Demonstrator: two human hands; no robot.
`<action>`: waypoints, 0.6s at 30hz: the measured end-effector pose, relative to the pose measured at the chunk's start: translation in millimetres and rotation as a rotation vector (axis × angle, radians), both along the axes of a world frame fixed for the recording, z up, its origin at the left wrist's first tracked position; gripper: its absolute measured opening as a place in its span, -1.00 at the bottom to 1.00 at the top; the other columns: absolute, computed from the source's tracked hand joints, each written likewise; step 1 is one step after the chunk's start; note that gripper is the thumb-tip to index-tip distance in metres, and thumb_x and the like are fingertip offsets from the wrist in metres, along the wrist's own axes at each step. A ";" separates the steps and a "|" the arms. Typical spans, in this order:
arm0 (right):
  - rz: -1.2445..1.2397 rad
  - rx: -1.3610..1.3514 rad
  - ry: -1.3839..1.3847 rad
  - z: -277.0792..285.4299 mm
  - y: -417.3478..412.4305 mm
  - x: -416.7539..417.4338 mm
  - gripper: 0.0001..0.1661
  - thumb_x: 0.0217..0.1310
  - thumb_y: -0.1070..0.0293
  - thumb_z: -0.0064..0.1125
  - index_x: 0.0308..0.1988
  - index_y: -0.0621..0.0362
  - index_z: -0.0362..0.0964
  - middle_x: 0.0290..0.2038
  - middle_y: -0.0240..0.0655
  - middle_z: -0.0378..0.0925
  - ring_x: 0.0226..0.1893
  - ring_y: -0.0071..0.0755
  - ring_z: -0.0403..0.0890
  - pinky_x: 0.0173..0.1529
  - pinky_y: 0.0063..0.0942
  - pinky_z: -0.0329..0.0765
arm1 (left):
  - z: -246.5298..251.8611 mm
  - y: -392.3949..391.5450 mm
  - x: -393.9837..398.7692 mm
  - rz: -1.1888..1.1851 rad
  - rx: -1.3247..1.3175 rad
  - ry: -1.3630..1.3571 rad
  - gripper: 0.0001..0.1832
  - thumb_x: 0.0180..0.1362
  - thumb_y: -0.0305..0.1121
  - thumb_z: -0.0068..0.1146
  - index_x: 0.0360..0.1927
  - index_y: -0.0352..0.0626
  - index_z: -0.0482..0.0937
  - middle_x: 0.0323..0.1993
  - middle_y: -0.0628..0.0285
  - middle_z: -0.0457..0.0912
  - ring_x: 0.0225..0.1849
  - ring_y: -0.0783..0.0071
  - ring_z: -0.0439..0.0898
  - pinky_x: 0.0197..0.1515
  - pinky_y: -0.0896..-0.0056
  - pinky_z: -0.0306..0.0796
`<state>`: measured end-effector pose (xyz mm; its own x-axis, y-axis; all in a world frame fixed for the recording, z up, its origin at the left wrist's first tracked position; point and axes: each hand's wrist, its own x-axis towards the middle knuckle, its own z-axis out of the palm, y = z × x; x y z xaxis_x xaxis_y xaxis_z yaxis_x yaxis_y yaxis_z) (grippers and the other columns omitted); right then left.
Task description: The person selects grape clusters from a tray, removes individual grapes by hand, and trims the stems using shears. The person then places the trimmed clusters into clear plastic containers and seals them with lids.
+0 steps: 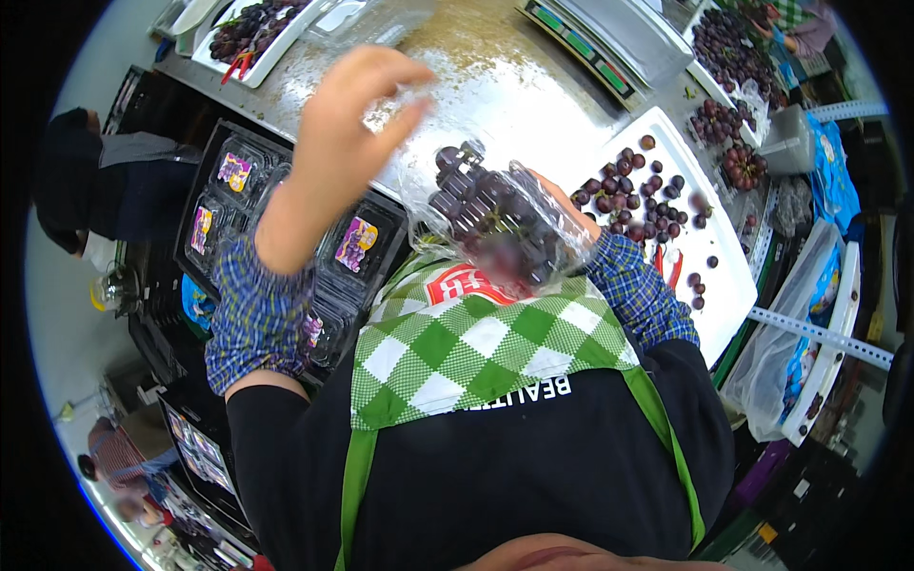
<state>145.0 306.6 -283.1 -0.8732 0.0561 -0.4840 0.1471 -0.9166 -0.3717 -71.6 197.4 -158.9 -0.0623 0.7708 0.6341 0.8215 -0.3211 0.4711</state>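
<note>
My right hand (560, 203) holds a clear plastic box of dark grapes (493, 207) from its right side, close to my apron. Most of the fingers on that hand are hidden behind the box. Crinkled clear film (425, 207) hangs around the box's left edge. Up and to the left, my left hand (350, 121) is raised over the steel table (493, 93), blurred by motion. Its thumb and fingers are apart and I see nothing firmly held between them. Under my left forearm lies a black crate (214, 153) of clear lidded boxes with grape labels (355, 243).
At right a white tray (721, 314) holds loose grapes and red-handled scissors (668, 268). A scale (578, 53) stands at the back. Another white tray (268, 61) of grapes with red-handled snips (239, 66) sits far left. Other people (71, 178) are at the left and upper right.
</note>
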 end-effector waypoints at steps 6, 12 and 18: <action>-0.026 0.624 0.142 10.2 -11.9 5.4 -0.58 0.45 0.26 -0.31 0.13 0.23 0.27 0.00 -0.25 0.50 -0.05 -0.48 0.56 0.06 -0.52 0.52 | 1.3 1.6 61.0 -0.391 -0.094 0.348 -0.70 -0.25 -0.43 0.23 -0.33 -0.22 0.57 -0.32 0.22 0.53 -0.26 0.29 0.51 -0.24 0.34 0.39; 0.108 0.230 0.128 21.8 -9.0 3.9 -0.59 0.45 0.26 -0.30 0.13 0.23 0.27 0.01 -0.26 0.49 -0.04 -0.48 0.55 0.07 -0.52 0.51 | 8.2 11.6 62.1 -0.573 -0.139 0.672 -0.81 -0.27 -0.39 0.09 -0.51 -0.23 0.45 -0.44 0.24 0.42 -0.35 0.32 0.46 -0.30 0.36 0.39; 0.130 0.085 0.099 18.9 -7.0 -0.2 -0.59 0.44 0.26 -0.29 0.13 0.24 0.27 0.01 -0.27 0.49 -0.04 -0.49 0.55 0.08 -0.51 0.50 | 15.0 36.2 52.4 -0.592 -0.249 0.561 -0.78 -0.26 -0.45 0.20 -0.50 -0.22 0.42 -0.43 0.18 0.43 -0.32 0.21 0.48 -0.29 0.29 0.43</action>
<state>144.8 299.6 -264.2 -0.9191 -0.0231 -0.3933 0.2207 -0.8571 -0.4655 -19.1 233.7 -143.8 0.6676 0.6981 0.2587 0.6836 -0.7125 0.1582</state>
